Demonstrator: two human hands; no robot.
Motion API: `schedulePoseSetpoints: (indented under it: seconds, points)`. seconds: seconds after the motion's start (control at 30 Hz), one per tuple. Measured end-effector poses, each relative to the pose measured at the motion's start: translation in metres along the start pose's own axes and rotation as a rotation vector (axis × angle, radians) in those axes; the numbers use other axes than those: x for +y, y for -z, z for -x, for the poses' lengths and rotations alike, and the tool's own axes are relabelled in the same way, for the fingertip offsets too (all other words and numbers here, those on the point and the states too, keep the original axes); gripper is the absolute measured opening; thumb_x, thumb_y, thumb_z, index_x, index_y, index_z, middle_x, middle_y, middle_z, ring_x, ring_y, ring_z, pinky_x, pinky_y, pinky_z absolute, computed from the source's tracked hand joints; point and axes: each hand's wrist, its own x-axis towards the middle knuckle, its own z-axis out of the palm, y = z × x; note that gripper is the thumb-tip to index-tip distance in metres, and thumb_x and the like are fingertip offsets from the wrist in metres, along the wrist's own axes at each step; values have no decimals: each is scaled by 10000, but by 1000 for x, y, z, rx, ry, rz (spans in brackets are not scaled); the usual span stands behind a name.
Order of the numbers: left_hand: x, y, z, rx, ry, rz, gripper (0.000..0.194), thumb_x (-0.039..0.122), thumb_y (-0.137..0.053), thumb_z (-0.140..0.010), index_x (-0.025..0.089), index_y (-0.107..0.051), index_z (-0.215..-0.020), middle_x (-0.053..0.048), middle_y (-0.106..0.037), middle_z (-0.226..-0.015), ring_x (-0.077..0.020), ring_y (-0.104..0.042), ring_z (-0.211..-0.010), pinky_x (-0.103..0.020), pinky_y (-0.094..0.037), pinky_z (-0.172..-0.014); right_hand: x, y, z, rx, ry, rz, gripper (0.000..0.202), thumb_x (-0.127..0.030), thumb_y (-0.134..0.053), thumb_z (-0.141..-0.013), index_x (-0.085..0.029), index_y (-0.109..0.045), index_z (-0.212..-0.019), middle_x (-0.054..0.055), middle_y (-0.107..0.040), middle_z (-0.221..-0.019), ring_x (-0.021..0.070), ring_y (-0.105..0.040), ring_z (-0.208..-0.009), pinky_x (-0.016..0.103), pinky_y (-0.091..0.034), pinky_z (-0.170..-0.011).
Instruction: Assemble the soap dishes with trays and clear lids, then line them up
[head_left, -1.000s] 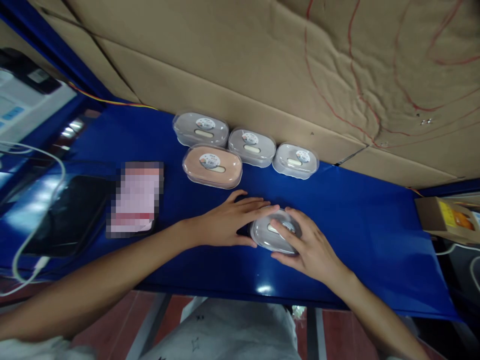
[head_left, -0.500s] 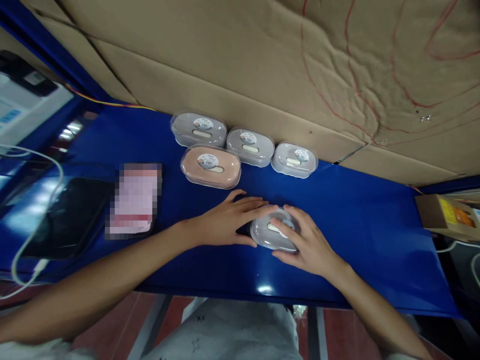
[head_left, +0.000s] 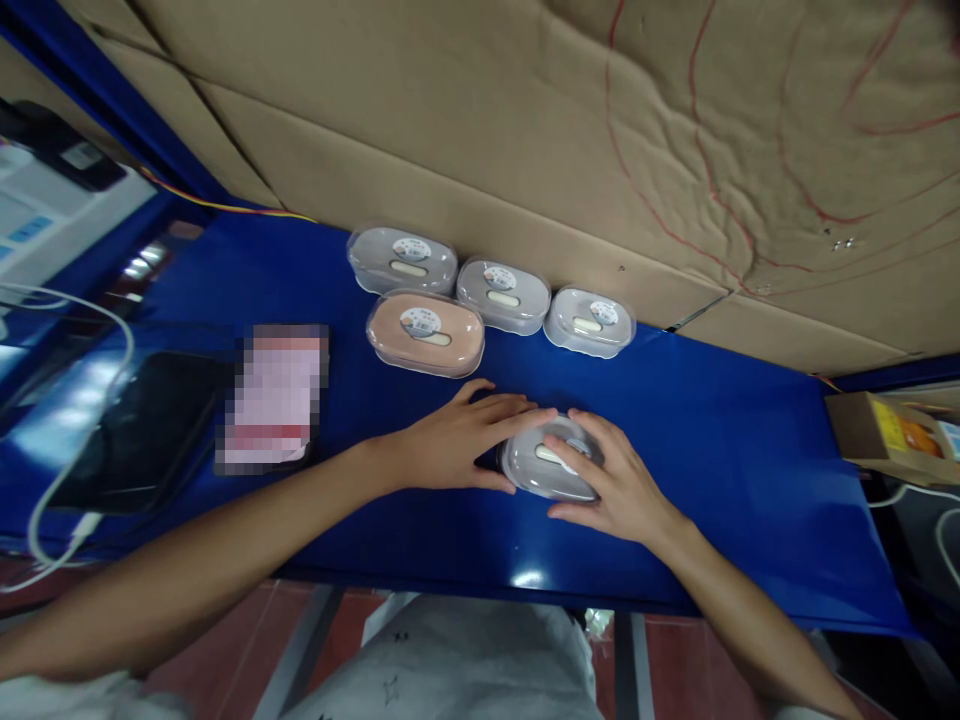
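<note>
A small grey oval plastic box (head_left: 536, 475) with a clear cover, much like a soap box, rests on the blue tabletop between my hands. My right hand (head_left: 611, 480) grips its right side, fingers over the top and thumb along the near edge. From the left, my left hand (head_left: 469, 440) holds the box's other end, with its fingers at the far edge and its thumb by the near left side. A pale oval tab (head_left: 547, 454) shows on the lid; my right fingers partly cover the label. Where the left fingertips touch is partly hidden.
Behind my hands stand a peach box (head_left: 409, 345) and three grey ones (head_left: 401, 270), (head_left: 502, 297), (head_left: 590, 325) of the same kind. A phone (head_left: 274, 395), a black tablet-like device (head_left: 154, 430) and a white cable (head_left: 56, 490) lie left. Cardboard (head_left: 450, 120) lines the back; a carton (head_left: 877, 435) stands right.
The camera view has shifted slightly. Both hands keep nearly the same hold on the grey box, which stays in place on the table.
</note>
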Motion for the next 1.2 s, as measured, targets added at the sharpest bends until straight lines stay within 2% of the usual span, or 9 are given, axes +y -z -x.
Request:
schedulePoseSetpoints:
  seconds: [0.1,0.23,0.63,0.8,0.87,1.03,1.13,1.2]
  points:
    - [0,0,0,13,-11,10,1003,535,-768,-983,345,-150,-1750,-164,-518,-1658,-356,-510,-1514,-588,-232,-1278,-3,1,-1,66,14,39,816,-557,-735,-979,-341,-390,-1686,186,-480,-1596,405,-549,-1415,577,-546,-1080]
    - [0,-2,0,28,-8,35,1096,508,-798,-967,325,-61,-1756,-166,-504,-1670,-352,-512,-1512,-585,-226,-1277,-6,1,-2,54,-16,33,800,-548,-737,-978,-339,-409,-1677,180,-469,-1635,412,-554,-1420,583,-539,-1079]
    - [1,-1,-1,7,14,18,1015,562,-779,-965,315,-179,-1746,-172,-535,-1642,-357,-502,-1523,-585,-210,-1288,-5,-6,-1,39,-36,-68,892,-487,-788,-955,-346,-333,-1709,175,-385,-1663,415,-455,-1511,629,-498,-1178]
    - [1,-2,0,-7,17,6,1020,579,-756,-977,310,-145,-1748,-189,-506,-1661,-360,-490,-1531,-604,-208,-1288,-2,-9,-1,59,-25,-70,861,-485,-811,-937,-319,-394,-1672,192,-396,-1647,413,-462,-1505,628,-498,-1178]
    - [1,-4,0,-4,12,-11,1011,570,-741,-991,297,-132,-1751,-200,-486,-1673,-364,-477,-1540,-610,-213,-1289,0,-10,-1,66,-35,-87,884,-502,-809,-934,-295,-374,-1675,199,-434,-1635,406,-471,-1507,626,-497,-1180]
    - [3,-4,1,30,-15,-111,880,494,-681,-1047,274,-192,-1745,-220,-404,-1718,-379,-438,-1566,-605,-272,-1280,10,-7,-2,95,-84,-80,894,-527,-793,-940,-261,-352,-1671,202,-525,-1609,396,-485,-1514,624,-478,-1180]
    - [5,0,1,70,-1,-173,819,446,-671,-1055,276,-242,-1732,-208,-365,-1738,-386,-490,-1515,-574,-360,-1246,19,-5,-1,118,-149,35,837,-533,-769,-959,-303,-381,-1664,189,-479,-1657,426,-443,-1538,651,-432,-1191]
    - [6,3,0,90,12,-199,778,406,-662,-1058,288,-273,-1721,-186,-393,-1723,-377,-550,-1448,-554,-408,-1220,26,-6,-1,130,-196,95,818,-532,-748,-975,-335,-372,-1674,179,-416,-1700,441,-423,-1545,659,-409,-1197]
